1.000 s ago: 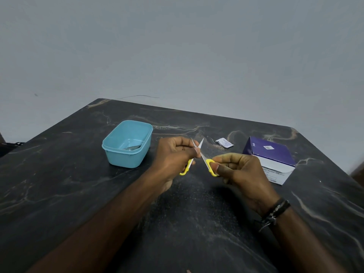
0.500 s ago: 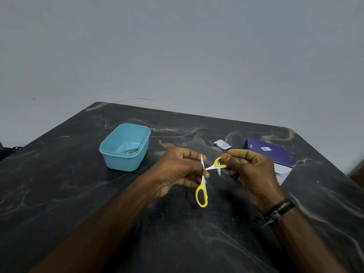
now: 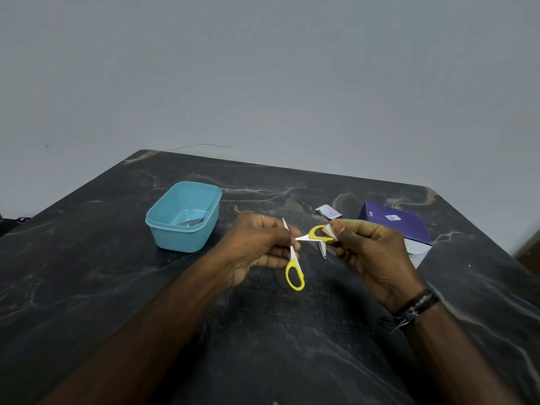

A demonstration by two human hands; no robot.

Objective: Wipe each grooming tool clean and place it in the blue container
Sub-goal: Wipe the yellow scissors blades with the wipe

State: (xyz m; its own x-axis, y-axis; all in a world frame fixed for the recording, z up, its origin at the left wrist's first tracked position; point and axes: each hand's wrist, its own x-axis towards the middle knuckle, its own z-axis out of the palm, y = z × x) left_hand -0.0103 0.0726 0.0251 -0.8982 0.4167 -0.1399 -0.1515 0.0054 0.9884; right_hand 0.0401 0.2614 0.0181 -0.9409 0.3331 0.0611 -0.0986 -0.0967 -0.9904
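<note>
Small scissors (image 3: 294, 270) with yellow handles are spread wide open above the table's middle. My left hand (image 3: 257, 247) pinches them at the pivot, one handle hanging down. My right hand (image 3: 371, 252) presses a small white wipe (image 3: 330, 230) against the other yellow handle, pinching both. The blue container (image 3: 163, 229) stands to the left, a metal tool (image 3: 191, 222) lying inside it. Another thin metal tool (image 3: 323, 250) lies on the table between my hands.
A purple and white box (image 3: 400, 226) sits at the right, partly behind my right hand. A torn white sachet (image 3: 328, 211) lies behind the hands. The dark marbled table (image 3: 87, 287) ends near a grey wall.
The scissors went from a narrow V with handles down to wide open, one handle raised to the right. My right hand now holds the wipe on that handle.
</note>
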